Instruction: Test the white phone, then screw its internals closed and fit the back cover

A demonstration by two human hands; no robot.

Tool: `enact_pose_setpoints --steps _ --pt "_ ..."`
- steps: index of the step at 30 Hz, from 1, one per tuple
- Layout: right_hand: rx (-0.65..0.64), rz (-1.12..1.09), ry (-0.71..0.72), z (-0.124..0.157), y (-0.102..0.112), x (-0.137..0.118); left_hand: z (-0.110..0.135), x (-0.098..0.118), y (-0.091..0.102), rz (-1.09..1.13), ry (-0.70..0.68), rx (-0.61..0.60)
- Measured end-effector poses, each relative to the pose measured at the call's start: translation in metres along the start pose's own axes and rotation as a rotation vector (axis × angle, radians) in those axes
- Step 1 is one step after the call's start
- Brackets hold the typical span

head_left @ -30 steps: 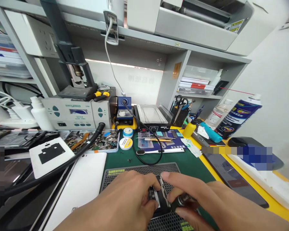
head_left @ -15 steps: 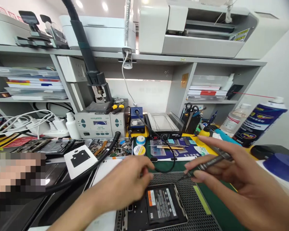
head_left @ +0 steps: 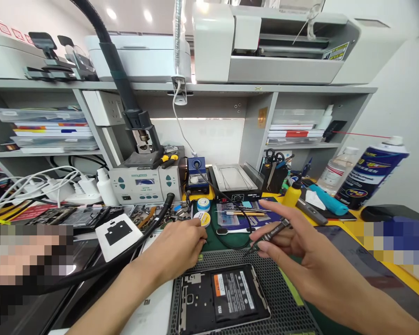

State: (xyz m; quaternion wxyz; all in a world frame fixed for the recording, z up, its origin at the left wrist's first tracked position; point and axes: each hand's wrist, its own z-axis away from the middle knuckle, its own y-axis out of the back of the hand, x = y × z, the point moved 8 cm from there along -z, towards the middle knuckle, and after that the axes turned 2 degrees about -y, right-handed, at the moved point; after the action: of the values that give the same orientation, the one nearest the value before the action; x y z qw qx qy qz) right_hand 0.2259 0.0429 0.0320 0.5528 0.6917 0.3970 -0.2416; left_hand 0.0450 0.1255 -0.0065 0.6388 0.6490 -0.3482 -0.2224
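An opened phone with its black battery exposed lies on a dark mat with a honeycomb pattern. Beyond the phone's upper left corner is my left hand, at the mat's far edge. Its fingers are curled downward and their tips are mostly hidden, so what they hold, if anything, does not show. Between the thumb and fingers of my right hand is a slim dark screwdriver. The screwdriver's tip points down and left, above the mat's far edge and apart from the phone.
Two small round tubs stand just past my left hand. A thick black hose crosses the left side over a white phone back. Tweezers lie farther back. A dark tablet-like panel lies at right.
My left hand has moved off the phone, leaving its upper left part uncovered. My right hand has shifted left with the screwdriver. The camera view has turned slightly.
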Motion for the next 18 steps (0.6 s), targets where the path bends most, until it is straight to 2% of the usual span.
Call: enact_pose_setpoints --steps 11,18 --pt "-0.05 0.006 0.015 -0.001 -0.006 0.0 -0.005 0.016 0.001 -0.17 -0.064 -0.062" --pt "-0.057 -0.024 0.02 -0.004 -0.008 0.0 -0.011 0.02 0.005 -0.145 -0.048 -0.091"
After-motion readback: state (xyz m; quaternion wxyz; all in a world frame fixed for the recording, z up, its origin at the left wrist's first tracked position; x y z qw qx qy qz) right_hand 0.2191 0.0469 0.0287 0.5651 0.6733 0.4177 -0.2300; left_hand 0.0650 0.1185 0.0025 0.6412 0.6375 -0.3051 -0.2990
